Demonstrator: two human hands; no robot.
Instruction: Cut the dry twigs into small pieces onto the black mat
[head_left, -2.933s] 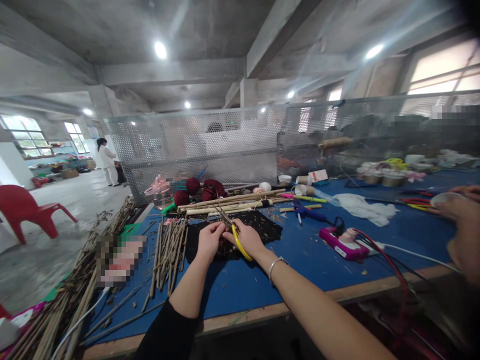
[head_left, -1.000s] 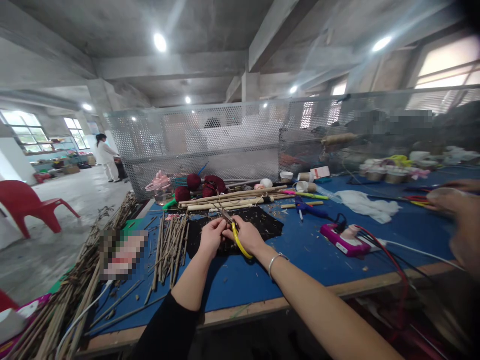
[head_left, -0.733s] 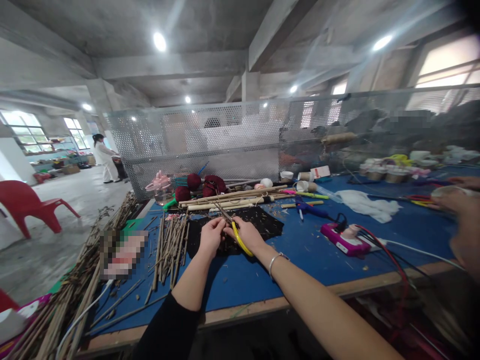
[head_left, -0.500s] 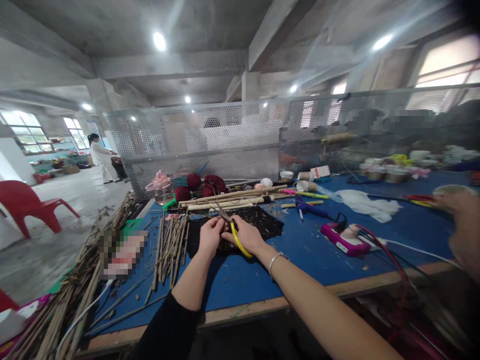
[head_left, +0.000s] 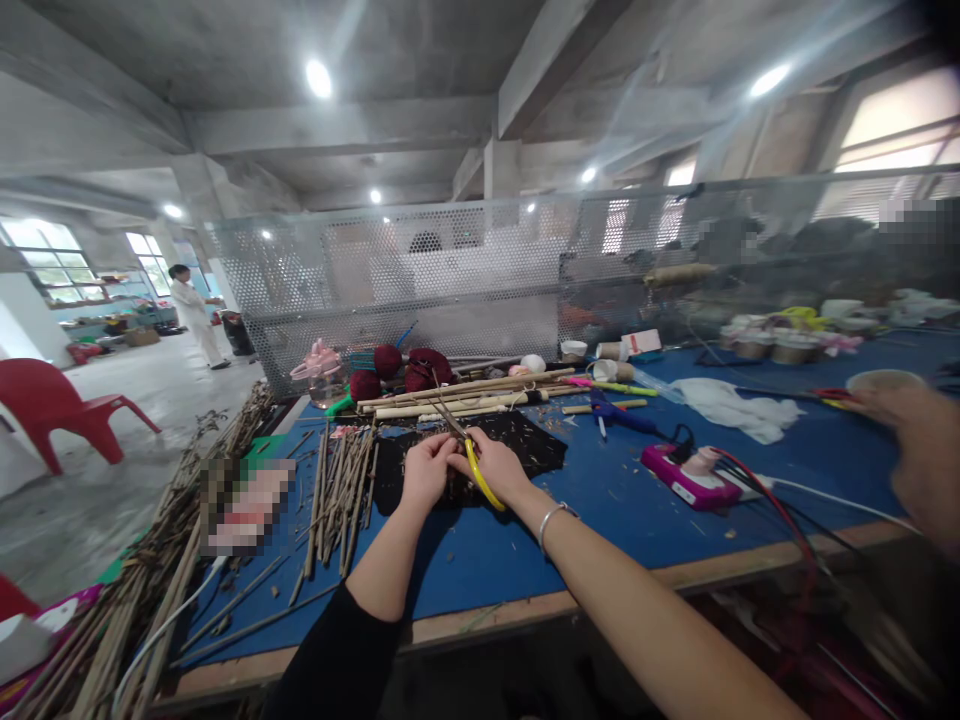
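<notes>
My right hand (head_left: 491,468) is closed on yellow-handled scissors (head_left: 480,475), whose blades point forward and to the left. Close against it, my left hand (head_left: 427,470) pinches something too small to make out. Both hands are over a black cloth (head_left: 536,445) scattered with small clippings. To their left lies a row of cut thin sticks (head_left: 341,490). Behind the cloth, longer pale sticks (head_left: 457,405) lie across the table with dark red yarn balls (head_left: 427,370) beyond them.
A purple power strip (head_left: 690,478) with cables sits right on the blue table (head_left: 607,540), near a blue glue gun (head_left: 619,415) and white plastic bag (head_left: 735,405). Bundled branches (head_left: 169,550) line the left edge. A co-worker's hand (head_left: 911,430) is at far right; perforated panels (head_left: 405,290) stand behind.
The scissors have shifted slightly while my hands stay together over the cloth. The co-worker's hand at the right has moved a little left, and the distant person has changed posture.
</notes>
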